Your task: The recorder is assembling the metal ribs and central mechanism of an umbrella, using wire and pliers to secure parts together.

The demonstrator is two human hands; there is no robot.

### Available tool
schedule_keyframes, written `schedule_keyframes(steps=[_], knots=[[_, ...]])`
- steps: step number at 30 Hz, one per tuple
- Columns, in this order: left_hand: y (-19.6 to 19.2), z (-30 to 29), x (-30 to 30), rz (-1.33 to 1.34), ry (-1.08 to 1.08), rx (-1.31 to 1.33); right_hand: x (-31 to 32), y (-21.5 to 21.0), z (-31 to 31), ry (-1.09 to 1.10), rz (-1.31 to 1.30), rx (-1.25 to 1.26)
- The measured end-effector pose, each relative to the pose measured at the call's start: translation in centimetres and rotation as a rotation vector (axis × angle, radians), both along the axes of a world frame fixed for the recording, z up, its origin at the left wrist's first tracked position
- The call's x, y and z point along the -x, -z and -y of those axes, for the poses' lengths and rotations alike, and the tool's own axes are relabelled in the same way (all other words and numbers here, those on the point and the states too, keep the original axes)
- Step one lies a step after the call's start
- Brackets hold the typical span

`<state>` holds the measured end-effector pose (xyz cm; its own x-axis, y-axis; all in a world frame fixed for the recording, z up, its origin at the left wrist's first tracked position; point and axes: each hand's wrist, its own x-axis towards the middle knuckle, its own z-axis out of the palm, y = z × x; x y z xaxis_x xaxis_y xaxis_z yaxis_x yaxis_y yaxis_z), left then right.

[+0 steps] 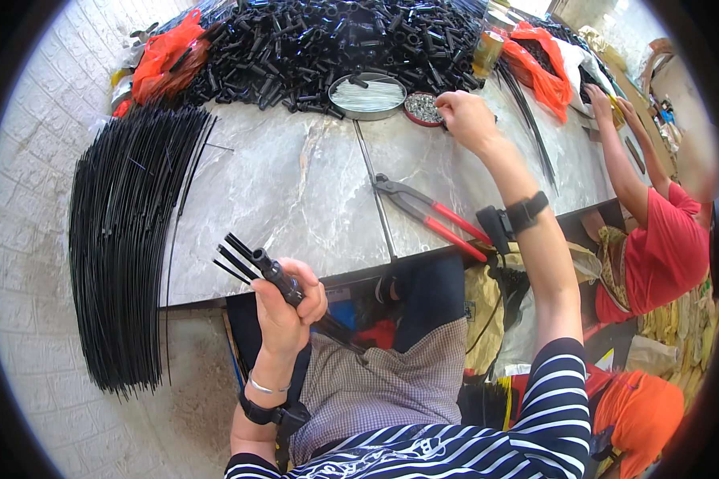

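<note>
My left hand [286, 307] grips a black tube piece with several thin black rods [236, 257] sticking out of its upper end, held just in front of the marble table's near edge. My right hand [465, 118] reaches far across the table, fingers pinched at a small round dish of silvery metal bits [422, 108]. Beside that dish sits a round metal tin of thin white pins [367, 96]. Whether the right fingers hold a piece is hidden.
Red-handled pliers [435, 215] lie on the marble table [295, 191]. A big bundle of long black rods [128, 239] hangs over the left edge. A heap of black tubes [327, 40] fills the far side, with orange bags [168, 56]. Another person in red [655, 239] works at right.
</note>
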<state>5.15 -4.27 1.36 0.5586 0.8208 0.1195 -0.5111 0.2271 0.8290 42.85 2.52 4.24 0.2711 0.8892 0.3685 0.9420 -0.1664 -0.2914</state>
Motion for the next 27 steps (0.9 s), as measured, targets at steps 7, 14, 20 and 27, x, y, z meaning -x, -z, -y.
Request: schedule_keyframes(steps=[7,14,20,27], knots=[[0.6,-0.1,0.4,-0.063,-0.020,0.003,-0.1,1.4,-2.5,0.087,0.104,0.127],[1.0,-0.4,0.4,-0.060,-0.011,0.010,-3.3,1.9,-3.0,-0.010,-0.346,-0.040],[0.9,0.1,1.2,-0.077,-0.075,0.013,0.3,-1.4,1.0,-0.243,-1.633,-0.099],[0.8,1.8,1.6,-0.069,-0.111,0.024,7.0,-1.4,7.5,-0.535,-1.999,-0.035]])
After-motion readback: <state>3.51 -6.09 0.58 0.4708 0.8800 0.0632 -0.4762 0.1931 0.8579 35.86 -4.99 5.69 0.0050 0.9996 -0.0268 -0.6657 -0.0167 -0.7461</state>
